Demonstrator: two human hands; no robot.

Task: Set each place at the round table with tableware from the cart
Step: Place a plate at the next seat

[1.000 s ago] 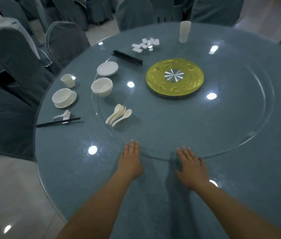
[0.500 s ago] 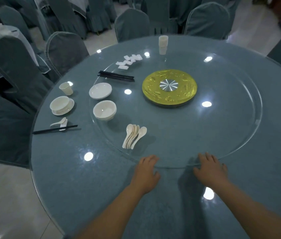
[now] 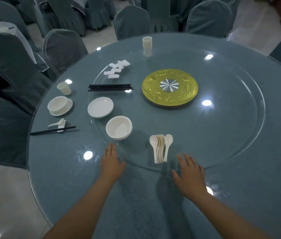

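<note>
Both my hands lie flat and empty, fingers straight, on the near rim of the glass turntable (image 3: 250, 94): left hand (image 3: 111, 162), right hand (image 3: 189, 173). In the past second the turntable has swung round, bringing the bundle of spoons (image 3: 161, 147) to the near edge between my hands, with the stacked bowls (image 3: 118, 127) just left of it. One place setting (image 3: 59, 106) stands finished at the table's left edge; the next place's pieces now look within reach.

Two hands (image 3: 113, 163), two bowls (image 3: 118, 127)
</note>
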